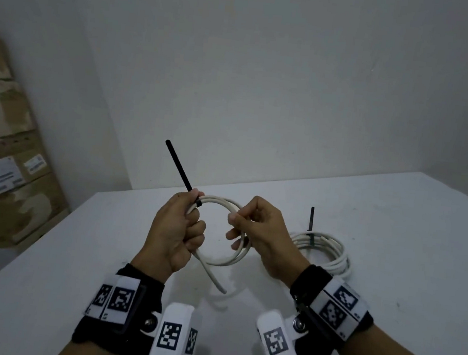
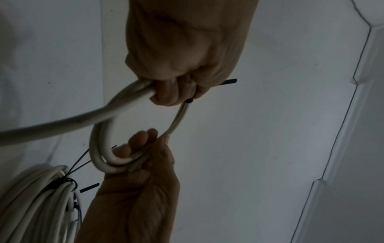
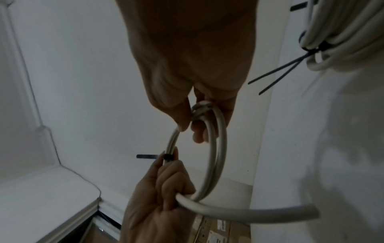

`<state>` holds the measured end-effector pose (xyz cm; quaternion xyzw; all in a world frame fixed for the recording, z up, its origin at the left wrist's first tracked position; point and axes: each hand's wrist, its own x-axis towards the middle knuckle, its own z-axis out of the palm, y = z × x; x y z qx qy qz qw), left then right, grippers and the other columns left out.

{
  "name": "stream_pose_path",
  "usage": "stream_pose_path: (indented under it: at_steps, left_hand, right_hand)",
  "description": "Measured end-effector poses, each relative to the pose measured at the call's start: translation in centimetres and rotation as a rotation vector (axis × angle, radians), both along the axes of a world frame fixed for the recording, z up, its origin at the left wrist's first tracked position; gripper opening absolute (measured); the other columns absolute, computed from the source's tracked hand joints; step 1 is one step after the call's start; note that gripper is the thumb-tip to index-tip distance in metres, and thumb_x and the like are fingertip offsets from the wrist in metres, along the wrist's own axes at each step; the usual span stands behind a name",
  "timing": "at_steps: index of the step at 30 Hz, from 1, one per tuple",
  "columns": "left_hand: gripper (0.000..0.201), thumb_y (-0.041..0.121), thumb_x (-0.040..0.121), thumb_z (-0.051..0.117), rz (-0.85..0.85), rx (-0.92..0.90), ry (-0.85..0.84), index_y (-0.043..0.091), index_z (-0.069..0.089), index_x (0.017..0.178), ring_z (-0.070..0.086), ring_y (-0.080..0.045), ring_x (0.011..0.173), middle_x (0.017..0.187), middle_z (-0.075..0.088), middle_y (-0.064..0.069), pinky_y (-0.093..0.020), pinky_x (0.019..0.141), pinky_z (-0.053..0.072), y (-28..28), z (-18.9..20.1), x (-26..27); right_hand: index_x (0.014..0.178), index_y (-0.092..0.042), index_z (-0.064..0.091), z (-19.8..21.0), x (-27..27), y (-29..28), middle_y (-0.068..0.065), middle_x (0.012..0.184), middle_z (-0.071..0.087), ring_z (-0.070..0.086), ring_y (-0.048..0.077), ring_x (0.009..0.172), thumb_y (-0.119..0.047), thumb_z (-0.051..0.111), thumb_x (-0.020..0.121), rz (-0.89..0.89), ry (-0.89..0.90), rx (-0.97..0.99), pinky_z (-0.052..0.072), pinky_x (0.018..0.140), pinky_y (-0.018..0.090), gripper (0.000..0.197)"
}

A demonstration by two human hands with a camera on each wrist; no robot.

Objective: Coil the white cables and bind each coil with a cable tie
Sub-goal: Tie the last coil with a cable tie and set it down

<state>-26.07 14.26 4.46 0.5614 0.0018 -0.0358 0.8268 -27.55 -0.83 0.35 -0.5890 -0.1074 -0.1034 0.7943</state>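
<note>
1. One small white cable coil (image 1: pixel 223 231) is held in the air above the white table (image 1: pixel 395 223), between both hands, with its loose end (image 1: pixel 212 276) hanging down toward the table from under the left hand.
2. A black cable tie (image 1: pixel 180 170) is wrapped round the coil at its upper left; the tail of the tie sticks up and away from the coil toward the wall.
3. The left hand (image 1: pixel 176 230) is closed in a fist round the left side of the coil, its fingers curled over the cable and its thumb pressed at the tie's head.
4. The right hand (image 1: pixel 261 232) grips the coil's right side, thumb and forefinger pinching the strands at the top and the other fingers curled round the strands below.
5. To the right of the held coil, a larger bound coil (image 1: pixel 324 252) lies flat on the table, apart from it and just beyond the right wrist.
6. That larger coil carries its own upright black tie (image 1: pixel 311 220) at its far edge.
7. Left of the held coil, off the table, stacked cardboard boxes (image 1: pixel 4 153) stand against the wall.
</note>
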Motion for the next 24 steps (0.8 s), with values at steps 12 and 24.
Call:
stream_pose_path:
  at_steps: [12,24]
  left_hand:
    - [0.019,0.012,0.096,0.049,0.014,0.131,-0.111,0.015,0.062,0.11,0.064,-0.027,0.088,0.086,0.065,-0.011,-0.041,0.079,0.054,0.0,-1.6,-1.2]
    - [0.042,0.033,0.077,0.065,-0.346,0.801,-0.234,0.01,0.065,0.112,0.068,-0.027,0.102,0.103,0.074,-0.009,-0.043,0.094,0.049,3.5,2.7,1.3]
  right_hand:
    - [0.093,-0.009,0.06,1.2,2.1,-1.6,0.003,0.069,0.063,0.052,0.012,0.053,-0.005,0.063,0.087,-0.12,-0.032,-0.354,0.041,0.048,0.02,0.008]
    - [0.095,-0.016,0.051,4.9,2.3,-2.3,-0.005,0.079,0.066,0.056,0.009,0.067,-0.01,0.069,0.084,0.249,-0.067,-0.964,0.043,0.064,0.019,0.022]
